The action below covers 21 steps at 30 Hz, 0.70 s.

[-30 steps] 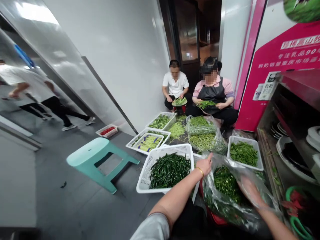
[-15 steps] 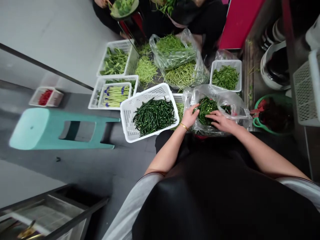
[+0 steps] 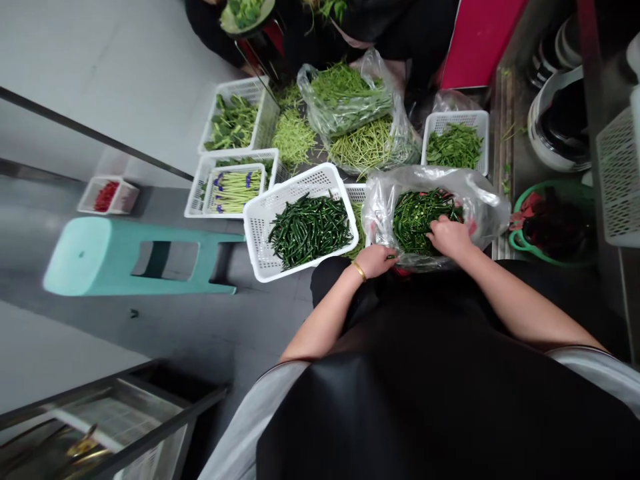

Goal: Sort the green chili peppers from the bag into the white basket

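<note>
In front of me a clear plastic bag (image 3: 485, 193) lies open, holding thin green chili peppers (image 3: 415, 220) with a few red bits. My right hand (image 3: 451, 237) is inside it, fingers bent and pinched on chilies at the heap's right side. At the near left edge of the bag is my left hand (image 3: 376, 261), wearing a gold bracelet; its fingers are closed, and a dark green chili tip shows at the fingertips. Left of the bag, a tilted white basket (image 3: 257, 233) holds a pile of dark green chilies (image 3: 311, 230).
Behind stand a bag of green stems (image 3: 360, 143), a basket of leafy greens (image 3: 456, 145) and baskets of vegetables (image 3: 235, 190). A green basin (image 3: 530, 248) is at right, a turquoise stool (image 3: 120, 257) lies at left. Other people sit at the far side.
My left hand has drawn back from the chilies to the bag's near left edge, and its fingers have closed. My right hand's fingers have curled in, and the bag's mouth lies wider.
</note>
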Tool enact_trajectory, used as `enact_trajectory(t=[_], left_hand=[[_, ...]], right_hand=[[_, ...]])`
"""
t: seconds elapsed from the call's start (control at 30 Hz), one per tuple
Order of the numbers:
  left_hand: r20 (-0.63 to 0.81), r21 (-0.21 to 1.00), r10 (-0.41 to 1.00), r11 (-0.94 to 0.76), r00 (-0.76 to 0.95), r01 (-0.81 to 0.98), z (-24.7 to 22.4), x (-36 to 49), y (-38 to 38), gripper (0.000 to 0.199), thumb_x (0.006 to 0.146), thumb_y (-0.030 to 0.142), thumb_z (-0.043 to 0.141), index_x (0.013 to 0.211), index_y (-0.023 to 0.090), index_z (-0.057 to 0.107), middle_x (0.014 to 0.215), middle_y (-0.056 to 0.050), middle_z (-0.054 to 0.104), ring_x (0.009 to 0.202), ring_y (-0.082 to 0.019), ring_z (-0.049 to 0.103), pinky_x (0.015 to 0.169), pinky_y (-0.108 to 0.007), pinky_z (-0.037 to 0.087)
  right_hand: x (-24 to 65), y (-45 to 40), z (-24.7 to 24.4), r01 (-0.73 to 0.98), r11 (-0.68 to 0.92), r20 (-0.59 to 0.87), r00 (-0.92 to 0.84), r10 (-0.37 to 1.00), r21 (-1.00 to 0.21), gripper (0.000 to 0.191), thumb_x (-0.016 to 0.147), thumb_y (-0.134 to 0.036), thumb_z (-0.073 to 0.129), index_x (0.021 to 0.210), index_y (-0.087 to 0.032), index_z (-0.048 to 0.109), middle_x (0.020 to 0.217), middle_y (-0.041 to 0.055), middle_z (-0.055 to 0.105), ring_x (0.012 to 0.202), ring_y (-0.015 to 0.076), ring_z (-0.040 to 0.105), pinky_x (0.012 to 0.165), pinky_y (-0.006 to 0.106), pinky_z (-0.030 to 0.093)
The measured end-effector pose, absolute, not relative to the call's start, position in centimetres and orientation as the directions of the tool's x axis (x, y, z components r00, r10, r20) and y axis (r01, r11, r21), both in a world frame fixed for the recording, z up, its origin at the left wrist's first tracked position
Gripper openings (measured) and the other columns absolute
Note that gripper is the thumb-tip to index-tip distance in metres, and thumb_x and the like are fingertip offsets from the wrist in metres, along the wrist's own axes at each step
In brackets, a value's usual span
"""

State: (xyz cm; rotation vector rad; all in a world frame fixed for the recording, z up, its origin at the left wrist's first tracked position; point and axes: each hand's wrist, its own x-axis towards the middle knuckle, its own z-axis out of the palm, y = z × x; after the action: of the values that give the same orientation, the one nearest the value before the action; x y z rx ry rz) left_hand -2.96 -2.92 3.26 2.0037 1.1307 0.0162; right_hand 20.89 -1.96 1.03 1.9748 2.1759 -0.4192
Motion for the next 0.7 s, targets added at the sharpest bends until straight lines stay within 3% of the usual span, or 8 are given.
enact_trajectory(t=[0.1,0.23,0.33,0.4,0.47,0.6,0.67,0.7], left_hand=[[-0.251,0.844,0.727,-0.159,0.639,0.513,4.7,-3.2,-2.8,0.035,0.091,0.045,0.057,0.079,0.015,0.073,0.068,-0.001,0.065,0.066,-0.013,0.056,0.070,-0.025,0.043],[-0.299,0.942,0.827,0.176,0.476,0.286,4.6,-0.9,-2.5,0.035,0.084,0.048,0.066,0.080,0.013,0.071,0.060,0.001,0.058,0.057,-0.009,0.050,0.060,-0.022,0.040],[-0.520,0.854,0.797,0.496,0.309,0.157,3.5,2.1,-2.5,0.033,0.086,0.044,0.067,0.075,0.014,0.063,0.047,0.006,0.046,0.039,-0.005,0.033,0.044,-0.020,0.025],[-0.573,0.807,0.766,0.590,0.293,0.036,3.0,3.8,-2.7,0.033,0.087,0.043,0.066,0.073,0.014,0.059,0.045,0.007,0.043,0.034,-0.003,0.026,0.039,-0.020,0.017],[-0.561,0.777,0.752,0.622,0.346,-0.093,2.8,4.5,-3.0,0.035,0.088,0.044,0.066,0.073,0.014,0.058,0.044,0.008,0.040,0.033,-0.002,0.023,0.037,-0.018,0.013],[-0.600,0.591,0.618,0.770,0.508,-0.239,2.1,3.6,-3.3,0.040,0.088,0.047,0.065,0.069,0.013,0.057,0.043,0.009,0.031,0.032,-0.001,0.018,0.035,-0.016,0.010],[-0.629,0.531,0.585,0.804,0.512,-0.267,1.6,2.7,-3.0,0.043,0.087,0.048,0.065,0.064,0.013,0.056,0.043,0.008,0.031,0.033,-0.001,0.019,0.035,-0.016,0.010],[-0.635,0.524,0.588,0.804,0.501,-0.279,1.5,2.4,-2.7,0.044,0.087,0.047,0.065,0.061,0.013,0.055,0.044,0.007,0.033,0.033,-0.002,0.021,0.035,-0.016,0.010]], right_hand=[[21.0,-1.9,0.4,0.999,0.034,-0.398,-0.038,0.917,-0.018,0.033,0.097,-0.035,0.051,0.110,-0.013,0.072,0.111,0.0178,0.066,0.090,0.0268,0.067,0.075,0.033,0.048],[22.7,-2.4,1.1,0.994,0.031,-0.270,-0.059,0.961,-0.105,0.036,0.099,-0.037,0.045,0.109,-0.017,0.073,0.112,0.0146,0.066,0.092,0.0258,0.064,0.077,0.033,0.046],[22.0,-4.5,2.7,0.986,0.147,-0.173,-0.159,0.972,-0.080,0.040,0.101,-0.036,0.040,0.104,-0.012,0.071,0.103,0.0178,0.067,0.090,0.0268,0.063,0.076,0.033,0.044],[20.9,-6.2,3.5,0.967,0.242,-0.189,-0.254,0.948,-0.084,0.039,0.101,-0.032,0.037,0.102,-0.009,0.069,0.096,0.0180,0.067,0.085,0.0251,0.063,0.071,0.031,0.043],[20.0,-7.9,4.1,0.932,0.323,-0.218,-0.354,0.910,-0.165,0.037,0.102,-0.030,0.037,0.102,-0.009,0.068,0.095,0.0167,0.066,0.079,0.0227,0.063,0.066,0.030,0.042],[20.7,-8.7,4.4,0.739,0.460,-0.150,-0.593,0.791,-0.493,0.037,0.104,-0.033,0.037,0.098,-0.016,0.068,0.095,0.0108,0.066,0.085,0.0199,0.063,0.074,0.029,0.047],[22.0,-7.3,4.1,0.730,0.425,-0.188,-0.594,0.782,-0.535,0.035,0.103,-0.039,0.041,0.102,-0.019,0.070,0.097,0.0089,0.067,0.089,0.0199,0.064,0.080,0.030,0.048],[22.6,-6.2,3.7,0.794,0.364,-0.234,-0.519,0.822,-0.486,0.035,0.102,-0.041,0.042,0.106,-0.020,0.070,0.101,0.0095,0.068,0.091,0.0208,0.064,0.083,0.031,0.049]])
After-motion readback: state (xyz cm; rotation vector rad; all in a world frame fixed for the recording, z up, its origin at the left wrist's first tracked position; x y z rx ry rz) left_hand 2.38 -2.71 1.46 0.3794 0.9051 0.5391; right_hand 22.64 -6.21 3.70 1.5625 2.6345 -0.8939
